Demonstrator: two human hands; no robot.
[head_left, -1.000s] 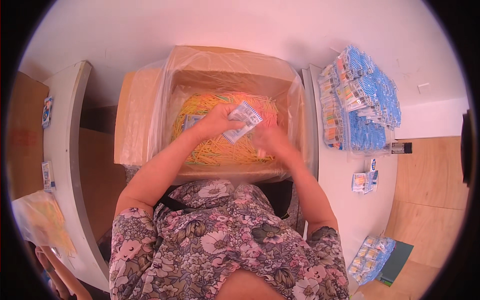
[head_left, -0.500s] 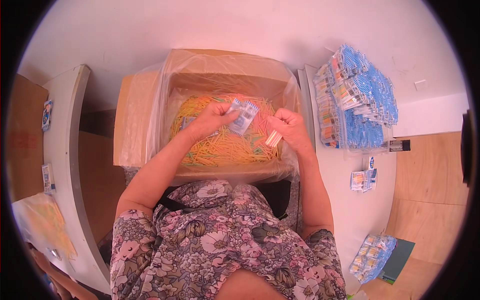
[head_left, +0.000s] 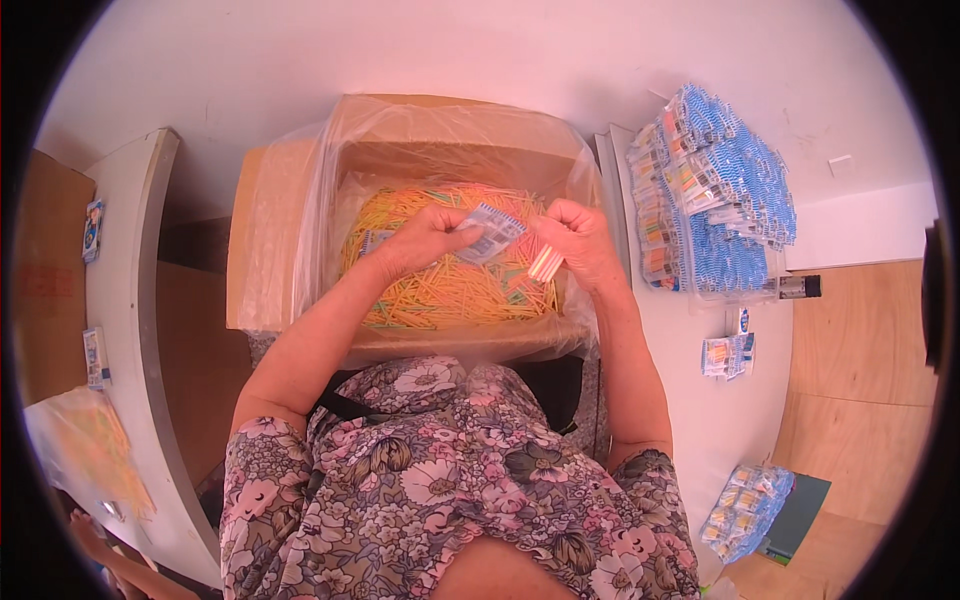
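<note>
Over the open cardboard box [head_left: 400, 345], my left hand [head_left: 428, 238] pinches a small clear packet with blue striped edges [head_left: 490, 236]. My right hand [head_left: 578, 240] is closed on a short bundle of thin pink, white and yellowish sticks [head_left: 545, 264], which points down out of the fist. Its fingertips are close to the packet's right edge; whether they touch it I cannot tell. Beneath both hands, many loose thin sticks [head_left: 430, 295] in yellow, orange, pink and green fill the plastic-lined box. Another packet [head_left: 374, 241] lies among them, partly behind my left wrist.
On the white table at right, a clear bin [head_left: 705, 298] is heaped with filled packets [head_left: 735, 180]. A few packets [head_left: 727, 356] and a bundled pack [head_left: 747, 510] lie nearer. At left stand a white panel [head_left: 150, 300] and a bag of sticks [head_left: 90, 445]; another person's arm [head_left: 130, 570] shows below.
The packet has turned in my left hand and its top now leans right. My right hand has shifted slightly left and up toward it, still holding the sticks.
</note>
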